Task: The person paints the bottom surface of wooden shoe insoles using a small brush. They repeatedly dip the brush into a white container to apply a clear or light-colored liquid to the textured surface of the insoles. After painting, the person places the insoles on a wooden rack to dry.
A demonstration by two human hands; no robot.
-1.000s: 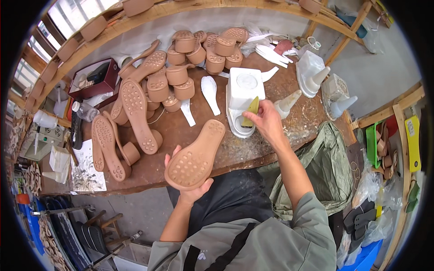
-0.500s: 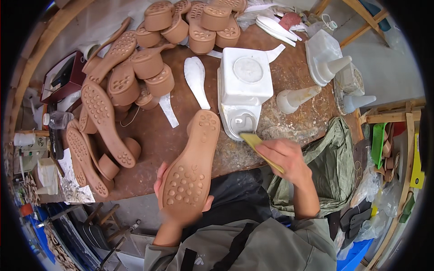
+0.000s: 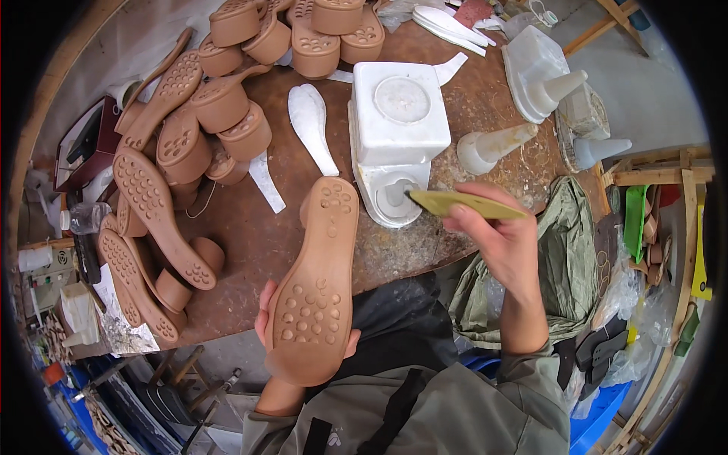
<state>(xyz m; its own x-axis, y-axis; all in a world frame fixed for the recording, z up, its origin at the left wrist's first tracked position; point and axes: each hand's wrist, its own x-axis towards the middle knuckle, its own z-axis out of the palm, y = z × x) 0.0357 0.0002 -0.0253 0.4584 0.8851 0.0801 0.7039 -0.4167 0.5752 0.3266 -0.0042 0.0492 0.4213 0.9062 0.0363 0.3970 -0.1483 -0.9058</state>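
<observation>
My left hand (image 3: 268,309) grips a tan shoe sole (image 3: 322,258) from beneath, fingers wrapped round its edges. The sole's dimpled face is up, and its narrow heel end points away from me. In my right hand (image 3: 497,239) is a flat yellow glue brush (image 3: 470,203), pinched between thumb and fingers. Its dark tip hovers beside the round well of a white glue pot (image 3: 402,114); whether it touches the rim I cannot tell. A white insole (image 3: 311,125) lies just beyond the sole's heel end.
Many heeled tan soles (image 3: 227,98) are heaped at the left and back of the brown table (image 3: 250,227). White cone-nozzled bottles (image 3: 493,148) lie at right. More white insoles (image 3: 447,26) rest at the back. Crumpled green fabric (image 3: 569,265) hangs over the right front edge.
My right hand has turned the brush from slanting down to nearly level, lifting it slightly up and right. The table scene has shifted a little left and up; my left hand still holds the sole.
</observation>
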